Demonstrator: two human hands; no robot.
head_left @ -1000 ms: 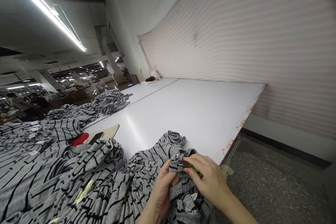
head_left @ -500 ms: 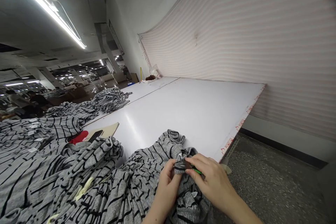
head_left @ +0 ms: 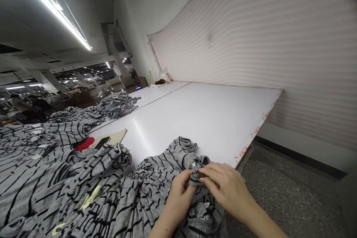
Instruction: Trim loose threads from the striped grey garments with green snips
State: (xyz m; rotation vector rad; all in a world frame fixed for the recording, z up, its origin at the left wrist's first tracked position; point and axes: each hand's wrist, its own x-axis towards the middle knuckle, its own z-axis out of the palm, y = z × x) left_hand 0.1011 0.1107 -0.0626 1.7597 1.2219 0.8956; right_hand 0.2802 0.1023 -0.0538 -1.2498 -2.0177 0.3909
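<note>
hands, left (head_left: 178,199) and right (head_left: 230,189), clamped together on a bunched fold of grey black-striped knit (head_left: 198,165)

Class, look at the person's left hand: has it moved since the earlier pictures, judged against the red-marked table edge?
Yes: the left hand has shifted rightward in view, toward the red-marked table edge.

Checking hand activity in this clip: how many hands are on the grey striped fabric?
2: the left hand and right hand, side by side at a gathered fold of the grey striped knit fabric.
</note>
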